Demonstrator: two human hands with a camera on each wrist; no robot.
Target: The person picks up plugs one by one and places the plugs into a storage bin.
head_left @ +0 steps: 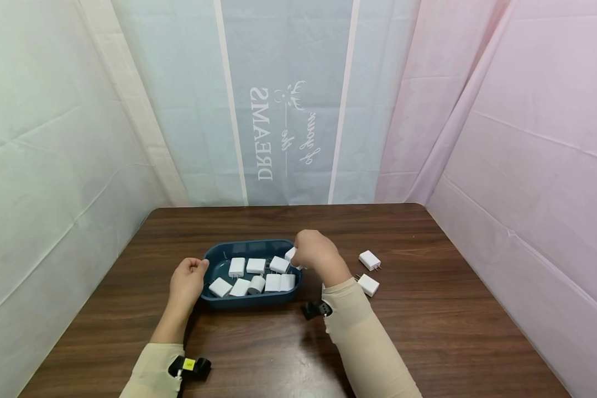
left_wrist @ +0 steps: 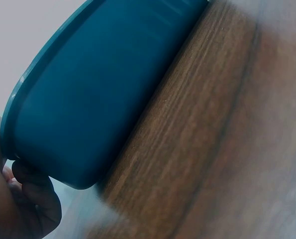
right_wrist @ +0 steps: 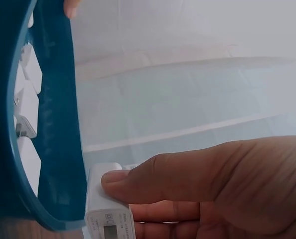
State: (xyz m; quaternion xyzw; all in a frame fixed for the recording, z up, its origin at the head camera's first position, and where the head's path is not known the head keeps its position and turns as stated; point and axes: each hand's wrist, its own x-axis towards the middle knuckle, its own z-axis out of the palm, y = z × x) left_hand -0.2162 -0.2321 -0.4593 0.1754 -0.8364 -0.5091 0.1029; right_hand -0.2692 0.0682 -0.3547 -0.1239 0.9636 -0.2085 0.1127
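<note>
A dark blue oval bin point(head_left: 249, 300) stands on the table with several white charger plugs point(head_left: 256, 266) lying in it. My left hand point(head_left: 188, 282) pinches the bin's left end at the rim; in the left wrist view its curled fingers point(left_wrist: 38, 199) sit beneath that rim. Over the bin's right end, my right hand point(head_left: 318, 254) holds another white charger plug point(right_wrist: 100, 191). The right wrist view has the thumb pressed on its side, with the printed face turned toward the camera. Most of this plug is hidden by the hand in the head view.
To the right of the bin, two white charger plugs point(head_left: 370, 260) lie on the brown wooden table point(head_left: 428, 331), their prongs showing. A printed curtain point(head_left: 288, 55) hangs behind the table, and pale cloth walls point(head_left: 537, 166) close in both sides.
</note>
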